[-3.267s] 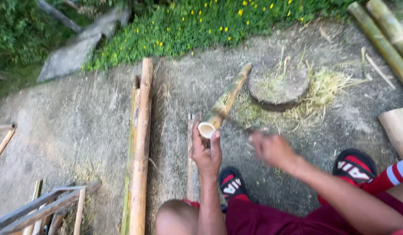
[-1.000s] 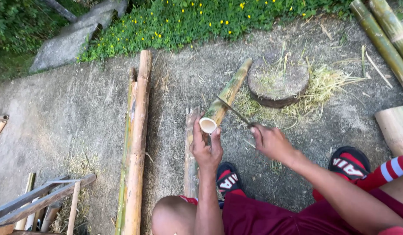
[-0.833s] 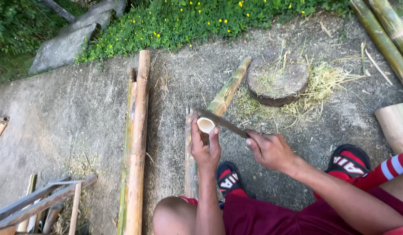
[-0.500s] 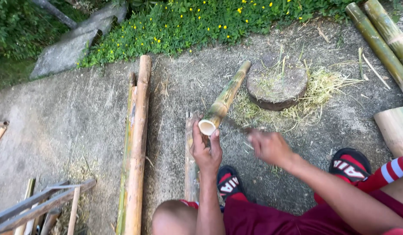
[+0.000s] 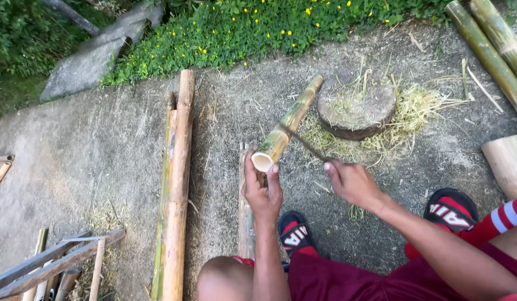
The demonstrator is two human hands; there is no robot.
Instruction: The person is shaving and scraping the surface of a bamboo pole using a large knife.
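While the left hand (image 5: 262,192) clamps its grip on the bamboo pole (image 5: 286,127), the right hand (image 5: 352,181), arm bent, grips a knife (image 5: 304,144).

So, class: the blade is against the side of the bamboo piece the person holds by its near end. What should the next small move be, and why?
Probably draw the blade along the bamboo piece, away from the left hand. The right hand has its edge on the stalk's side, and the left grips just below the cut end.
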